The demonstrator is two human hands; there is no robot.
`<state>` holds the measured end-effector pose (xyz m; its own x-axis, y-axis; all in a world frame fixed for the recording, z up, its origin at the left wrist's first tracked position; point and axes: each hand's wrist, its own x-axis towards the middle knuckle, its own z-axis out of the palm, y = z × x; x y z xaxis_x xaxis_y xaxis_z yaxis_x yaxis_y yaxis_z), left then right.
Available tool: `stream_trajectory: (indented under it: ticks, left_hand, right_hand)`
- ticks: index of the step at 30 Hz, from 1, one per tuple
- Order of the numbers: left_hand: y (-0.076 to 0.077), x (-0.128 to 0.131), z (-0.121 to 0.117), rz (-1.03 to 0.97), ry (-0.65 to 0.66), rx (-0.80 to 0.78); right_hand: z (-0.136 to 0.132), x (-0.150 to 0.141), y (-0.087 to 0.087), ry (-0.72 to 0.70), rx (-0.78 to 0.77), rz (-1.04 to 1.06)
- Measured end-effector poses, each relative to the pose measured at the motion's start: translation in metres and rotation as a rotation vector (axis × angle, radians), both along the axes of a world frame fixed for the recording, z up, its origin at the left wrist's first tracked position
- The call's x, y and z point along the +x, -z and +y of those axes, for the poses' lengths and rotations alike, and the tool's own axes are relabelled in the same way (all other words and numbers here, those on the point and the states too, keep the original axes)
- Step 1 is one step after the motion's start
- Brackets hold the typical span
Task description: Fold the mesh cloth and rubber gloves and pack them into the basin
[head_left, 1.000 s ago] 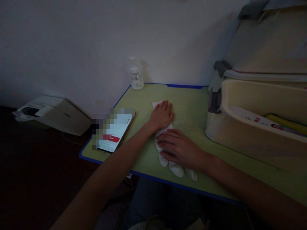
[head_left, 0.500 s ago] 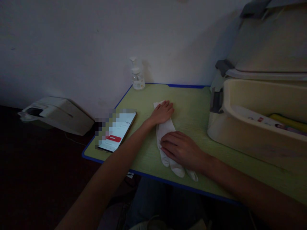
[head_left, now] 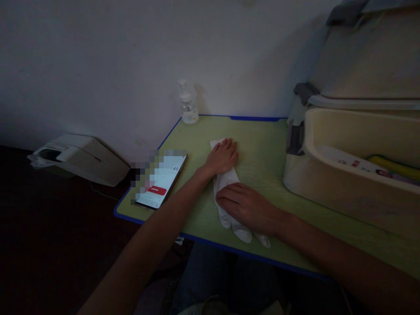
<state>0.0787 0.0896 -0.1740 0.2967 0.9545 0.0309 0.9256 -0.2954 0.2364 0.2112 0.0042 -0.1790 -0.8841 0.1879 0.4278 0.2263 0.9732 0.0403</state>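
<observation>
A white glove (head_left: 229,177) lies lengthwise on the table, its finger ends pointing toward me and its cuff toward the wall. My left hand (head_left: 222,156) rests flat on the cuff end with the fingers stretched out. Across the middle of the glove lies my right hand (head_left: 244,205), palm down and fingers extended close together; its thumb is hidden. Parts of the glove are covered by both hands.
A phone (head_left: 164,179) with a lit screen lies left of my left forearm. At the back stands a clear pump bottle (head_left: 189,111). An open cream storage bin (head_left: 344,197) with items inside occupies the right. The green table (head_left: 262,135) has a blue edge.
My right hand has shifted slightly left over the glove, and its fingers lie flatter. My left hand and the glove stay nearly where they were.
</observation>
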Motion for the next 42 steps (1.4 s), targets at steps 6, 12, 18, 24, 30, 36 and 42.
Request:
stream_trajectory:
  ticks: [6, 12, 18, 24, 30, 36, 42]
  left_hand:
    - [-0.009, -0.017, 0.015, -0.481, -0.137, 0.233]
    - [-0.006, -0.03, 0.025, -0.695, -0.298, 0.287]
    - [0.008, -0.035, 0.035, -0.835, -0.124, 0.15]
    - [0.012, -0.033, 0.033, -0.746, -0.114, 0.223]
    - [0.005, -0.032, 0.02, -0.465, -0.307, 0.495]
    - [-0.001, -0.037, 0.016, -0.408, -0.477, 0.293]
    - [0.001, -0.034, 0.017, -0.393, -0.465, 0.283]
  right_hand:
    - [-0.001, 0.0, -0.002, 0.015, -0.047, -0.051]
    - [-0.001, -0.001, -0.003, 0.011, -0.032, -0.06]
    - [-0.001, 0.0, -0.001, 0.016, -0.016, -0.061]
    - [-0.001, 0.0, -0.001, 0.001, 0.026, -0.034]
    - [-0.001, 0.0, -0.001, 0.008, 0.021, -0.05]
    - [-0.002, 0.0, -0.002, 0.013, 0.01, -0.064]
    - [-0.002, 0.0, -0.002, 0.003, 0.024, -0.042]
